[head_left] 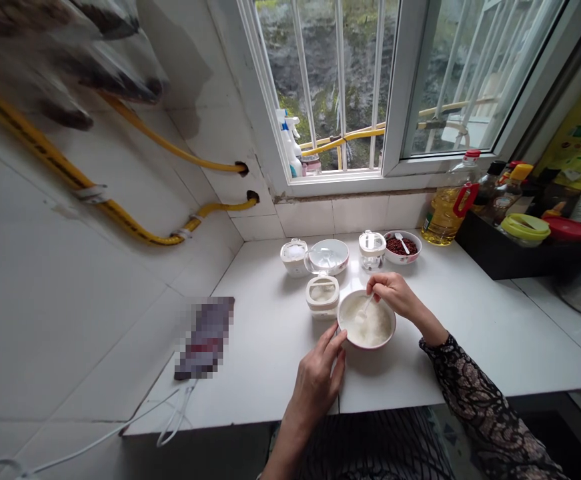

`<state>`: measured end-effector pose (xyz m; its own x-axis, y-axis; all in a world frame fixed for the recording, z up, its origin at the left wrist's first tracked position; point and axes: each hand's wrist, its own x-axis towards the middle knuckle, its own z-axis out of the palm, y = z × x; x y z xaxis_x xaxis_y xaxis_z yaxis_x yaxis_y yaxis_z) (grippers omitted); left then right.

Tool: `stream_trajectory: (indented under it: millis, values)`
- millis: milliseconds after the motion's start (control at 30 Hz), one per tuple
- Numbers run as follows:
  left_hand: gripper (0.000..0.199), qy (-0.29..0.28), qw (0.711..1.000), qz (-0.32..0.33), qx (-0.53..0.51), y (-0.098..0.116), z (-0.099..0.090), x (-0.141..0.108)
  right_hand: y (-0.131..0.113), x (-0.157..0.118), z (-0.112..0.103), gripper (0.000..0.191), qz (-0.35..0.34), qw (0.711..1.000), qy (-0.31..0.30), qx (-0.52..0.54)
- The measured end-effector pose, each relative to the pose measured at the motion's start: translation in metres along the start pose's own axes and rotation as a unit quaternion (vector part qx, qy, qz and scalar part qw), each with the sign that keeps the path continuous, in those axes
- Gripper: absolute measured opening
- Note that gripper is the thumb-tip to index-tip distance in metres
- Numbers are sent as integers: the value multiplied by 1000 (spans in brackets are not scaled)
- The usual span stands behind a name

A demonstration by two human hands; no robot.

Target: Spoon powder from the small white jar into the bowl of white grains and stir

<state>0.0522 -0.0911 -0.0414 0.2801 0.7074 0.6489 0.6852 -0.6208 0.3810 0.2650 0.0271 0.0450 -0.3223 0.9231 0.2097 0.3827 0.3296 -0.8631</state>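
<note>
Pinkish-rimmed white bowl point(376, 347), perhaps, black lace sleeve point(475, 393), yellow hose point(55, 160)

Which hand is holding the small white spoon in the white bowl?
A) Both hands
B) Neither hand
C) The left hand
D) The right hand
D. The right hand pinches the white spoon in the white bowl, while the left hand only lies against the bowl's side.

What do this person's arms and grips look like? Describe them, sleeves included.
The right arm wears a long, close-fitting sleeve of black patterned lace that ends at the wrist. The left forearm shows no sleeve in view. The left grip and the right grip are both bare, with no gloves, and no rings that can be made out.
</note>
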Motion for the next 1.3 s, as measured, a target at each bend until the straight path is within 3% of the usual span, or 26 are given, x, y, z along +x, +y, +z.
stream_trajectory:
  millis: [467,667,967,1133,1200,1300]
  values:
    - [42,-3,1000,-4,-1,2,-2,1,10,2,-2,20,37,995,88,-38]
    - [44,-3,1000,-2,-8,2,-3,2,15,7,-3,19,78,990,86,75]
    - [41,5,1000,-4,-6,2,-1,2,7,7,-3,15,73,980,69,171]
    - [44,1,1000,-6,-4,4,-3,4,-3,3,16,20,-11,980,63,188]
    - [45,1,1000,-7,-4,4,-3,4,-6,2,25,20,-79,985,74,134]
    - [45,3,1000,-4,-6,3,-2,3,-9,0,36,18,-201,976,76,-32]
